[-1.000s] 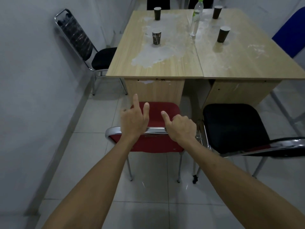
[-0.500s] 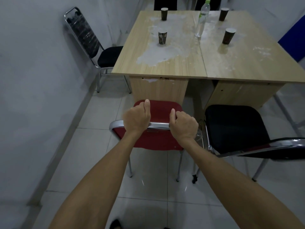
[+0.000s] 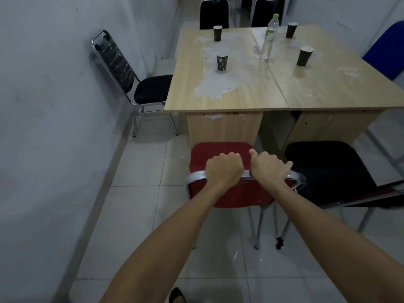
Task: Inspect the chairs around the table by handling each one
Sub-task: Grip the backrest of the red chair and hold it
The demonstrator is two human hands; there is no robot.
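A red chair (image 3: 220, 152) with a chrome frame stands in front of me, its seat facing the wooden table (image 3: 240, 97). My left hand (image 3: 224, 169) and my right hand (image 3: 270, 166) both grip the chrome top rail of its backrest, side by side. A black chair (image 3: 325, 167) stands right beside it. Another black chair (image 3: 150, 88) sits by the left wall. Two black chairs (image 3: 214, 13) stand at the table's far end, and a blue chair (image 3: 387, 53) shows at the right edge.
Several dark paper cups (image 3: 222, 61) and a clear water bottle (image 3: 269, 38) stand on the stained tabletop. A white wall (image 3: 54, 106) runs close along the left. The floor is pale tile (image 3: 135, 215).
My hands went from fingers spread above the backrest to closed on its chrome rail. The red chair now stands farther out from the table edge.
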